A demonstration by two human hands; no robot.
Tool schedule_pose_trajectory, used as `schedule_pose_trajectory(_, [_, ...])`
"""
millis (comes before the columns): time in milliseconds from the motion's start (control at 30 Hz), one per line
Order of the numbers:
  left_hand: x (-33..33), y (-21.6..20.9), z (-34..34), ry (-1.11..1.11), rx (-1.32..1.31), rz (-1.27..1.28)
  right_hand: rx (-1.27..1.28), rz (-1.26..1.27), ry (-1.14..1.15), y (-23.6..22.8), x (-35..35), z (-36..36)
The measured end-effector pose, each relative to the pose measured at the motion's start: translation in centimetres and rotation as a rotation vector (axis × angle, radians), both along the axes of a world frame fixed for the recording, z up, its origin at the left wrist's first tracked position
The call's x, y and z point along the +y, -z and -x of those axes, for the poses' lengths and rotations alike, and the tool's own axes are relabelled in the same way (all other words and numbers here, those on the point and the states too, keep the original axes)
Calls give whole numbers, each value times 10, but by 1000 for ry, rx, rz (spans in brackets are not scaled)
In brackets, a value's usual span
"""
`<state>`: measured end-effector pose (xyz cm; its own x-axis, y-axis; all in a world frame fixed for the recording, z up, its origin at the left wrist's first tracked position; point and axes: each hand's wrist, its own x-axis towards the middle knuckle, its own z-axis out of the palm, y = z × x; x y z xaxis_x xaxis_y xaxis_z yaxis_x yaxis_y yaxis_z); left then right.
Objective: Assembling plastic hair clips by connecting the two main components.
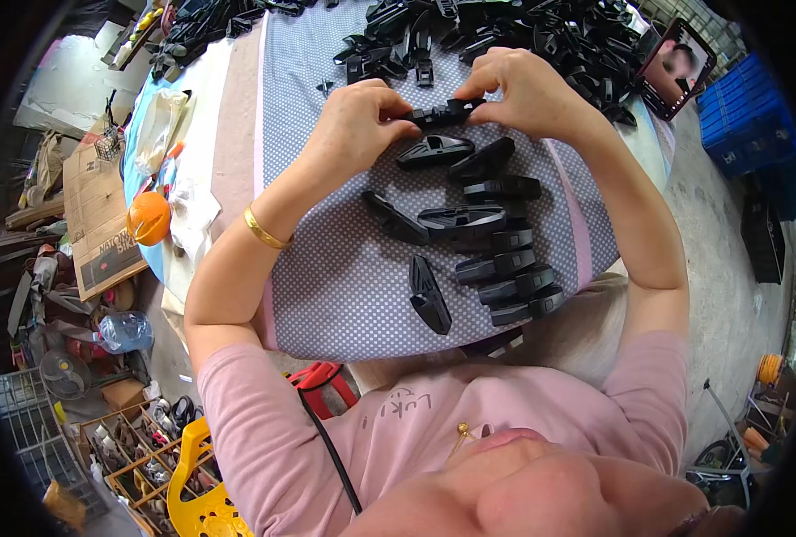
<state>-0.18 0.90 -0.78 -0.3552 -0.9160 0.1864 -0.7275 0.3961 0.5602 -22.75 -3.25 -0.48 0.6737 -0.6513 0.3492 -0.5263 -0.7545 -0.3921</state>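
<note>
My left hand (355,125) and my right hand (530,94) pinch the two ends of a narrow black plastic piece (440,115) between thumb and fingers. It lies crosswise just above the patterned cloth; its exact kind is unclear. Close below sits a boat-shaped black plastic part (435,152), with a slanted black part (485,160) to its right. Several similar parts are spread nearer my body, among them a single pointed one (430,297) and a close-set group (514,276) at the right. Beyond my hands, a large heap of black plastic parts (541,34) covers the table's far side.
The table wears a grey dotted cloth (326,304). Along its left side are an orange (150,219), crumpled white paper (194,215) and another black heap (205,36). A phone (677,68) stands at the far right, near blue crates (749,116).
</note>
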Motion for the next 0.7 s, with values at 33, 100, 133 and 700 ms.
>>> schedule_pose_trajectory(33, [0, 0, 1, 16, 34, 29, 0, -3, -10, 0, 0, 0])
schedule_pose_trajectory(100, [-1, 1, 1, 26, 40, 29, -7, 11, -32, 2, -2, -2])
schedule_pose_trajectory(133, [-1, 2, 1, 33, 46, 31, -13, 27, -56, 3, -3, -3])
schedule_pose_trajectory(700, [-6, -2, 3, 318, 28, -74, -166, -301, -181, 4, -11, -12])
